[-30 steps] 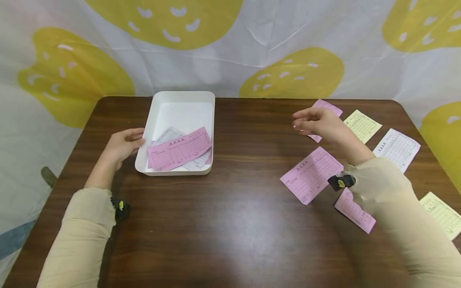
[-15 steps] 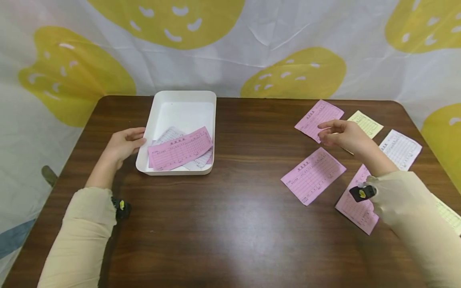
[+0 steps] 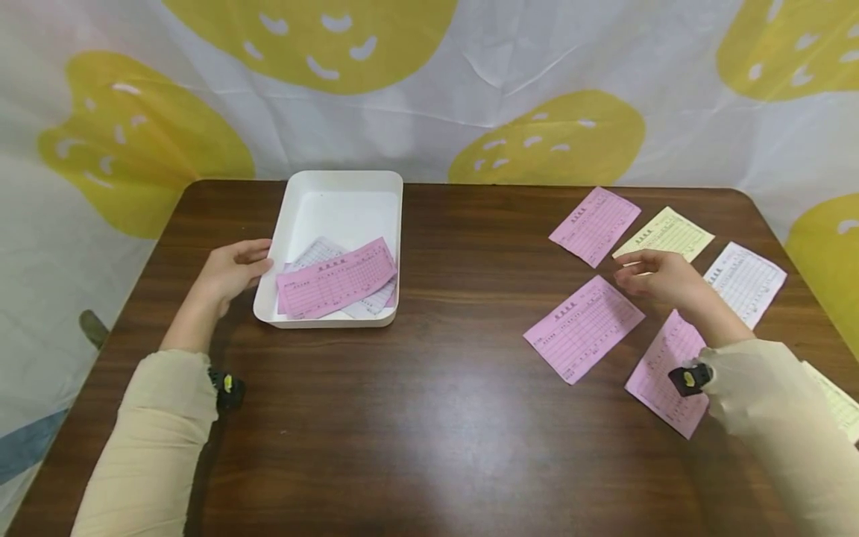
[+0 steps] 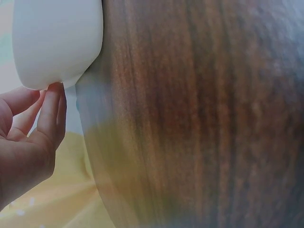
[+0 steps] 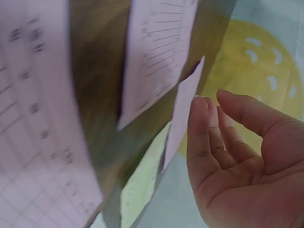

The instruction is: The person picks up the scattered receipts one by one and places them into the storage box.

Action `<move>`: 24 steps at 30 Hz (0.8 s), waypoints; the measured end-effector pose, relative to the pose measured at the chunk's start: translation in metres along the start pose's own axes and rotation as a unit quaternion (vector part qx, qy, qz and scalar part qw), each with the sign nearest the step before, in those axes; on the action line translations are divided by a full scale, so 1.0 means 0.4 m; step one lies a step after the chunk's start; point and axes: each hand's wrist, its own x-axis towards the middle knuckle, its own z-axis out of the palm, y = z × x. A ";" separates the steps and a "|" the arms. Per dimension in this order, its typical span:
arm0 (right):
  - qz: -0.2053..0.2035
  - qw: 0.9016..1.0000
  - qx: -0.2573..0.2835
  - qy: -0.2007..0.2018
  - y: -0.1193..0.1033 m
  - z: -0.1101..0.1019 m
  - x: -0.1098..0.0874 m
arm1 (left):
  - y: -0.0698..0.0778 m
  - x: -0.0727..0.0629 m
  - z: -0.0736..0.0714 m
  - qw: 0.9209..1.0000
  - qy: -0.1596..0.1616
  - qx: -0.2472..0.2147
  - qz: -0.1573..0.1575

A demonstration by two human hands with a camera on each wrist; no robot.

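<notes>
Compared with half a second earlier, the right hand (image 3: 661, 276) has moved slightly nearer and to the right, uncovering most of the far yellow slip (image 3: 664, 235) and all of the far pink slip (image 3: 595, 226); the left hand (image 3: 231, 272) and the white tray (image 3: 345, 209) keep their places. The tray, at far left on the brown table (image 3: 436, 425), contains a pink slip (image 3: 335, 277) lying aslant on top, white paper (image 3: 318, 250) beneath it, and a further pink edge below; the exact number of sheets in this pile cannot be told. The left hand, its fingers loosely extended, touches the outside of the tray's left wall without wrapping round it. The right hand is relaxed and holds nothing, its thumb apart from its gently bent fingers. Six printed slips lie on the right part of the table: three pink, counting the middle pink slip (image 3: 584, 330) and the near pink slip (image 3: 664, 377); two yellow, counting the right-hand yellow slip (image 3: 835, 403), partly hidden by the sleeve (image 3: 785, 403); and one white slip (image 3: 748, 282), partly covered by the right hand's wrist.
</notes>
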 end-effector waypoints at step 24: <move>-0.010 0.997 -0.080 0.014 0.059 0.022 0.002 | 0.008 -0.007 0.003 1.000 -0.001 -0.005 -0.003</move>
